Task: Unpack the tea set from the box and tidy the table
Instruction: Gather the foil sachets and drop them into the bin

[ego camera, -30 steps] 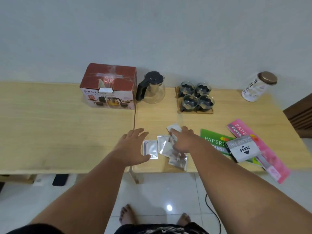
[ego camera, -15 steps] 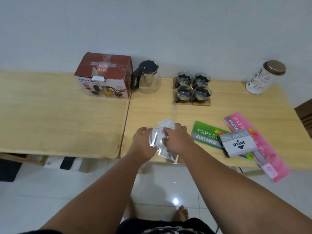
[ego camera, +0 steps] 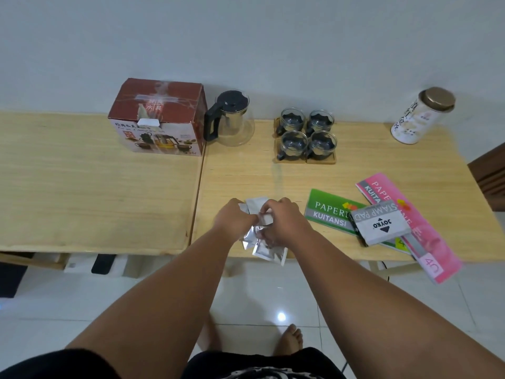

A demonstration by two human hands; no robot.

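Observation:
Several silver foil sachets [ego camera: 269,250] are bunched together near the front edge of the right wooden table [ego camera: 246,176]. My left hand [ego camera: 233,220] and my right hand [ego camera: 284,222] both grip this bunch from either side, fingers curled round it. The red tea set box [ego camera: 158,116] stands closed at the back, where the two tables meet. Beside it stands the glass teapot [ego camera: 232,119] with a black lid and handle. Several glass cups [ego camera: 306,132] sit on wooden coasters to its right.
A green receipt book [ego camera: 328,212], a pink receipt book [ego camera: 426,236] and a grey stamp pad box [ego camera: 381,222] lie at the front right, the pink one overhanging the edge. A glass jar [ego camera: 420,116] with a gold lid stands at the back right. The left table [ego camera: 82,181] is bare wood.
My left hand slid right from beside the spread sachets and joined my right hand. The sachets are now gathered into one bunch between both hands.

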